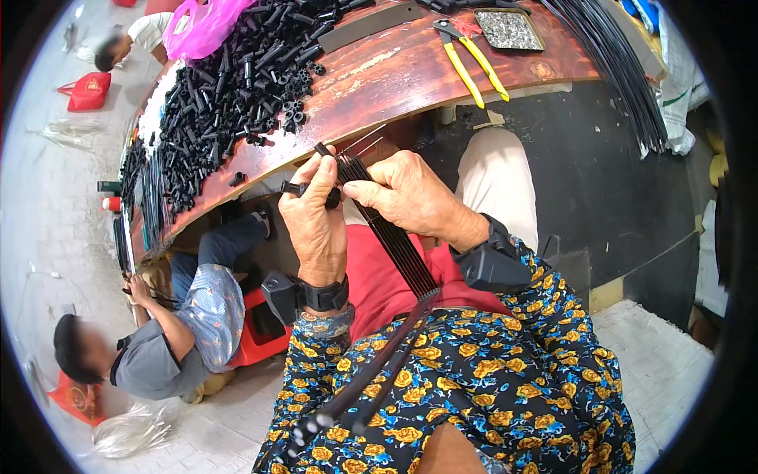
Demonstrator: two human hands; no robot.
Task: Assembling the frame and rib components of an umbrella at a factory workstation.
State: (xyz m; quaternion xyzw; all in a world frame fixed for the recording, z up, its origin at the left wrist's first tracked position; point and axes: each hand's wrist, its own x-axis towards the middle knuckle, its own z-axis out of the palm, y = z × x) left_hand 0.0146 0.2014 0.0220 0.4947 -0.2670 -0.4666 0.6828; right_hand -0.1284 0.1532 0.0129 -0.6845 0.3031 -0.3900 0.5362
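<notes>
A bundle of thin black rods, which looks like umbrella ribs (395,251), slants from my hands down across my lap, with a metal-coloured joint partway along. My right hand (418,193) is closed around its upper part, thumb pressed along the rods. At the bundle's top end, my left hand (314,229) pinches a short black plastic tube piece (294,189) between curled fingers. Another dark end shows beside its palm. Whether the piece touches the ribs I cannot tell. Two thin metallic wires (367,142) stick out beyond my right hand.
On the curved wooden table (379,87) lie a heap of black plastic pieces (245,79), a flat metal bar (371,25), yellow-handled pliers (471,65), a tray of small metal bits (509,30) and long black rods (612,67). A co-worker (162,355) sits at left near a red stool (257,336).
</notes>
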